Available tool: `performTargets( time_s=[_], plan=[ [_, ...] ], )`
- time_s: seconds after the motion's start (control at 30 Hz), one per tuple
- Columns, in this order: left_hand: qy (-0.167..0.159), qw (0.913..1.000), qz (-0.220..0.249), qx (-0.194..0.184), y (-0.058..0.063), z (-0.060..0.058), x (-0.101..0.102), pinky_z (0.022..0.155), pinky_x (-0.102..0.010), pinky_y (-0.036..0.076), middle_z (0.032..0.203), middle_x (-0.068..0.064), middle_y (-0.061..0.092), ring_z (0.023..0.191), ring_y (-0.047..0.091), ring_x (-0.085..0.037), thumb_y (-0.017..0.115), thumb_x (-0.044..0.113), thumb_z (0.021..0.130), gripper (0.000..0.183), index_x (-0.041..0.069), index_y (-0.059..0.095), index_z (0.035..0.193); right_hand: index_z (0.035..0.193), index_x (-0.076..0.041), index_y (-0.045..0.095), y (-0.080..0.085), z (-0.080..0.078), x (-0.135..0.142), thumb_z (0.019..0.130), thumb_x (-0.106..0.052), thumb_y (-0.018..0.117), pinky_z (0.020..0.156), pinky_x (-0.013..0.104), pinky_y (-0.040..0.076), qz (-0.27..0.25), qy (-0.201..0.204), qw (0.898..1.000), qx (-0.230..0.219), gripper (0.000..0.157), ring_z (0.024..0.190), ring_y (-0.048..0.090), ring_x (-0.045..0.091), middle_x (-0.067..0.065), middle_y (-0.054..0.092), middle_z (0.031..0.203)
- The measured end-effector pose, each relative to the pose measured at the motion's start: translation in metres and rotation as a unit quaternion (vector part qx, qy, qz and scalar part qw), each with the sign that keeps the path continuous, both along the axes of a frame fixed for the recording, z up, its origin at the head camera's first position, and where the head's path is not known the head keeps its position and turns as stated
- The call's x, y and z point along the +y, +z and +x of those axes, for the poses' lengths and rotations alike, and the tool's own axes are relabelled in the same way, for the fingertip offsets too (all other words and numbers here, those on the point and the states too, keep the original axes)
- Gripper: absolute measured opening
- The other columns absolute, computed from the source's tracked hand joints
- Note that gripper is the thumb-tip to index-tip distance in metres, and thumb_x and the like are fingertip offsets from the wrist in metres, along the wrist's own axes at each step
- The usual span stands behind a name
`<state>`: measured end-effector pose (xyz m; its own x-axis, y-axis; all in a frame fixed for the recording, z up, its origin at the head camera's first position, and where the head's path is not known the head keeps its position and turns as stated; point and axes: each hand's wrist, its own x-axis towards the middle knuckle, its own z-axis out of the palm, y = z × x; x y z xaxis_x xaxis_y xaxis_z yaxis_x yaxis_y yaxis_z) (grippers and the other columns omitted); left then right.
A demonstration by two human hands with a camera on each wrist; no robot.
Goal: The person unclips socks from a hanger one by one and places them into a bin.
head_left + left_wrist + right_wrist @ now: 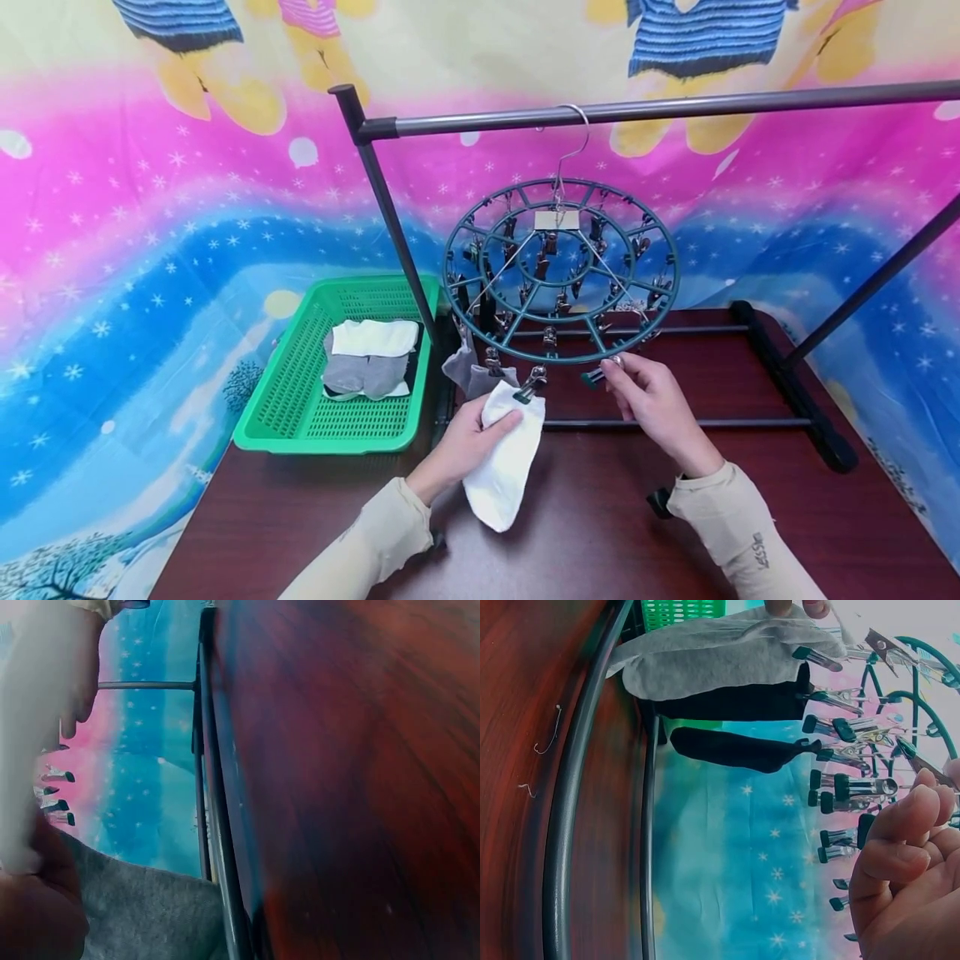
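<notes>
A round green clip hanger [570,361] hangs with several metal clips around its rings. My left hand [461,442] grips a white sock [504,483] near its upper end, thumb across the front. One clip [532,385] sits at the sock's top corner. To the right, my right hand [656,406] pinches another clip [592,378] at the hanger's front rim. Behind the white sock hang grey socks [459,367]. Dark socks [739,750] hang beyond them in the right wrist view. A grey sock [150,904] also shows low in the left wrist view.
A green basket [258,417] at the left holds folded grey socks [363,375] and a white sock [375,337]. The hanger hooks over a dark metal rack bar [480,123]. Rack feet [817,425] stand on the brown table [600,550].
</notes>
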<state>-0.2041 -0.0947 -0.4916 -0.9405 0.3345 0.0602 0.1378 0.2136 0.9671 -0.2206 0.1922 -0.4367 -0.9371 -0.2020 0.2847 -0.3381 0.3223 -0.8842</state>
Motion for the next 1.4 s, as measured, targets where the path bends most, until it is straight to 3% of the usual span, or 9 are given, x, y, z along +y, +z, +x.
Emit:
performTargets(
  time_s=[0.27, 0.37, 0.5, 0.6, 0.7, 0.93, 1.13, 1.3, 1.4],
  plan=[
    [-0.033, 0.9981, -0.041, 0.033, -0.003, 0.012, -0.017, 0.069, -0.026, 0.056, 0.094, -0.012, 0.077, 0.075, 0.068, -0.008, 0.074, 0.025, 0.097, 0.025, 0.002, 0.074, 0.109, 0.088, -0.005, 0.063, 0.006, 0.003, 0.003, 0.109, -0.023, 0.056, 0.051, 0.034, 0.046, 0.017, -0.011, 1.0, 0.009, 0.029, 0.046, 0.05, 0.024, 0.009, 0.05, 0.056],
    [-0.045, 0.9975, -0.04, 0.037, -0.006, 0.015, -0.023, 0.072, -0.026, 0.056, 0.098, -0.014, 0.077, 0.079, 0.068, -0.007, 0.066, 0.02, 0.102, 0.024, 0.002, 0.073, 0.117, 0.089, -0.005, 0.064, 0.008, 0.004, 0.008, 0.109, -0.023, 0.056, 0.051, 0.034, 0.047, 0.019, -0.019, 1.0, 0.01, 0.028, 0.046, 0.05, 0.024, 0.011, 0.05, 0.057],
    [-0.004, 0.9986, -0.028, 0.044, -0.009, 0.019, -0.024, 0.067, -0.026, 0.055, 0.094, -0.01, 0.072, 0.074, 0.065, -0.009, 0.056, 0.014, 0.107, 0.018, 0.009, 0.068, 0.12, 0.092, -0.004, 0.064, 0.006, 0.004, 0.011, 0.109, -0.025, 0.056, 0.051, 0.034, 0.047, 0.019, -0.028, 0.999, 0.005, 0.028, 0.046, 0.05, 0.024, 0.011, 0.05, 0.058],
    [0.036, 0.9935, -0.043, 0.099, -0.008, 0.022, -0.023, 0.066, -0.026, 0.054, 0.095, -0.004, 0.073, 0.074, 0.064, -0.011, 0.056, 0.004, 0.103, 0.019, 0.016, 0.07, 0.111, 0.093, -0.004, 0.065, 0.005, 0.005, 0.01, 0.109, -0.026, 0.055, 0.05, 0.034, 0.046, 0.014, -0.032, 0.999, 0.002, 0.028, 0.047, 0.049, 0.025, 0.012, 0.05, 0.058],
    [0.063, 0.9811, -0.074, 0.167, -0.005, 0.025, -0.023, 0.072, -0.025, 0.054, 0.101, 0.002, 0.077, 0.08, 0.065, -0.01, 0.06, -0.003, 0.096, 0.029, 0.021, 0.073, 0.106, 0.094, -0.004, 0.065, 0.003, 0.005, 0.007, 0.109, -0.025, 0.056, 0.049, 0.034, 0.046, 0.011, -0.031, 0.999, 0.003, 0.027, 0.046, 0.048, 0.025, 0.013, 0.049, 0.057],
    [0.074, 0.9627, -0.094, 0.243, -0.001, 0.033, -0.023, 0.07, -0.026, 0.057, 0.097, 0.001, 0.079, 0.076, 0.066, -0.005, 0.064, -0.004, 0.091, 0.028, 0.019, 0.074, 0.104, 0.089, -0.006, 0.07, 0.001, 0.008, -0.002, 0.108, -0.023, 0.056, 0.053, 0.033, 0.045, 0.026, -0.023, 0.999, 0.021, 0.029, 0.045, 0.05, 0.022, 0.006, 0.05, 0.053],
    [0.085, 0.9549, -0.107, 0.264, 0.002, 0.034, -0.024, 0.059, -0.018, 0.049, 0.077, 0.001, 0.07, 0.065, 0.055, -0.003, 0.062, -0.007, 0.086, 0.023, 0.015, 0.066, 0.093, 0.083, -0.009, 0.074, -0.001, 0.016, -0.013, 0.108, -0.021, 0.057, 0.047, 0.032, 0.045, 0.026, 0.007, 1.0, 0.011, 0.033, 0.043, 0.051, 0.017, -0.001, 0.051, 0.051],
    [0.098, 0.9499, -0.115, 0.274, 0.003, 0.033, -0.025, 0.059, -0.018, 0.048, 0.076, -0.002, 0.07, 0.064, 0.054, -0.004, 0.063, -0.008, 0.084, 0.021, 0.013, 0.064, 0.09, 0.11, -0.008, 0.076, 0.003, 0.028, -0.03, 0.108, -0.017, 0.056, 0.048, 0.032, 0.05, 0.016, 0.084, 0.996, -0.003, 0.022, 0.044, 0.053, 0.016, -0.001, 0.055, 0.055],
    [0.108, 0.9454, -0.117, 0.284, 0.003, 0.032, -0.026, 0.06, -0.019, 0.05, 0.081, -0.004, 0.074, 0.065, 0.057, -0.004, 0.065, -0.007, 0.084, 0.021, 0.011, 0.067, 0.093, 0.135, -0.012, 0.066, 0.009, 0.032, -0.042, 0.106, -0.022, 0.06, 0.05, 0.033, 0.052, 0.027, 0.105, 0.994, -0.016, 0.03, 0.046, 0.055, 0.016, -0.001, 0.057, 0.06]
  ],
)
